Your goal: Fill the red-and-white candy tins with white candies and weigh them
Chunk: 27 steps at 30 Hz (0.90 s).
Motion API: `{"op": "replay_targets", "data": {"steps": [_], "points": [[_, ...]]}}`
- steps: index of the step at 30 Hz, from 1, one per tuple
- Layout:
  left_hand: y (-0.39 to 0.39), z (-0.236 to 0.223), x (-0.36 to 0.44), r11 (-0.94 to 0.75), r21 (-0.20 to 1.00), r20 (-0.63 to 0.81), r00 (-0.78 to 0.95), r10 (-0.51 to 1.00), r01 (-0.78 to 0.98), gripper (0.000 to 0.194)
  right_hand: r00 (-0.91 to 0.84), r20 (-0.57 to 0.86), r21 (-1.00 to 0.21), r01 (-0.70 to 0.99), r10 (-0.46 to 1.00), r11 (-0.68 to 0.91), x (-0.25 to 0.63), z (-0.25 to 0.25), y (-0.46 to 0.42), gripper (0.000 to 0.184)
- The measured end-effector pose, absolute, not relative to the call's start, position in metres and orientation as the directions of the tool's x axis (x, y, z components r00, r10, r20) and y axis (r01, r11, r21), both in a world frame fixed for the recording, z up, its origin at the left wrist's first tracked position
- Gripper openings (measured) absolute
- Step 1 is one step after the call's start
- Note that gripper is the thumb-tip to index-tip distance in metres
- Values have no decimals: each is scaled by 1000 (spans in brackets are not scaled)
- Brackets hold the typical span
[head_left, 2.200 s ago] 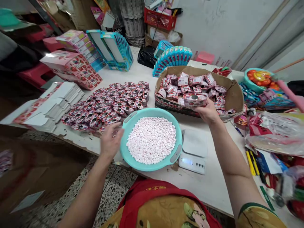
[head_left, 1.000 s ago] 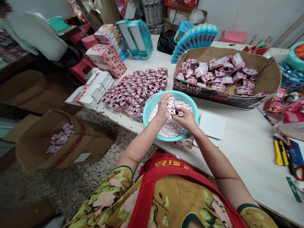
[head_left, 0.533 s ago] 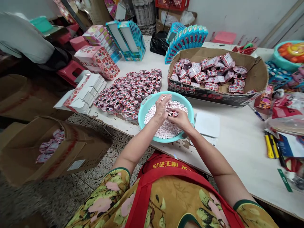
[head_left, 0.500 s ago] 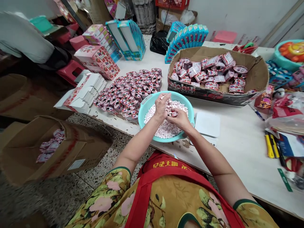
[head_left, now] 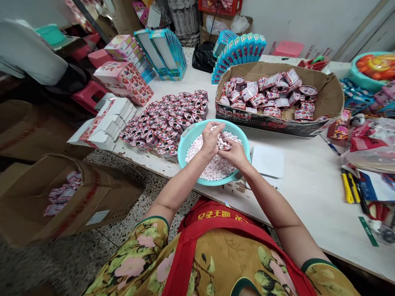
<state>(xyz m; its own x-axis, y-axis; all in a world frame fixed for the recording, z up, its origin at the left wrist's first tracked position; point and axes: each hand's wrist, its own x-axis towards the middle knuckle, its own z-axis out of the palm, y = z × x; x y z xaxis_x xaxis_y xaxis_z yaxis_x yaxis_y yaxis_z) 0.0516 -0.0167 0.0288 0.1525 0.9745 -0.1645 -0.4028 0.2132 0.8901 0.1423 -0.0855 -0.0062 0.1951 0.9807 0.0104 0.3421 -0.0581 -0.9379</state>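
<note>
A teal basin (head_left: 189, 135) full of small pink-white candies (head_left: 212, 169) sits at the table's near edge. Both my hands meet above it. My right hand (head_left: 235, 154) is closed round a small round red-printed candy container (head_left: 227, 146). My left hand (head_left: 210, 138) is cupped, fingers closed on a handful of candies, pressed against the container's opening. A spread of the same small containers (head_left: 166, 119) lies left of the basin. A cardboard tray (head_left: 333, 98) holding more of them stands behind it.
A white scale (head_left: 267, 162) sits right of the basin. Flat cartons (head_left: 109, 123), pink boxes (head_left: 121, 78) and blue display packs (head_left: 237, 51) crowd the table's back. A cardboard box (head_left: 70, 197) stands on the floor, left. Yellow pens (head_left: 347, 189) lie right. Another person's sleeve (head_left: 27, 57) shows far left.
My right hand took a container from the cardboard tray and brought it over the basin. My left hand scooped candies and joined it. In the last half second both hands barely moved.
</note>
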Motion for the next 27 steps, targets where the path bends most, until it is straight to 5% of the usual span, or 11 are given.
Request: {"op": "replay_targets", "data": {"steps": [13,27], "points": [[-26,40,63,185,873,-139,134,981,-451,50,209,76,-894,448,975,-27,151,6,-95,34],[-27,46,68,212,885,-155,167,974,-415,46,217,59,-960,280,974,-4,156,-2,-90,42]]}}
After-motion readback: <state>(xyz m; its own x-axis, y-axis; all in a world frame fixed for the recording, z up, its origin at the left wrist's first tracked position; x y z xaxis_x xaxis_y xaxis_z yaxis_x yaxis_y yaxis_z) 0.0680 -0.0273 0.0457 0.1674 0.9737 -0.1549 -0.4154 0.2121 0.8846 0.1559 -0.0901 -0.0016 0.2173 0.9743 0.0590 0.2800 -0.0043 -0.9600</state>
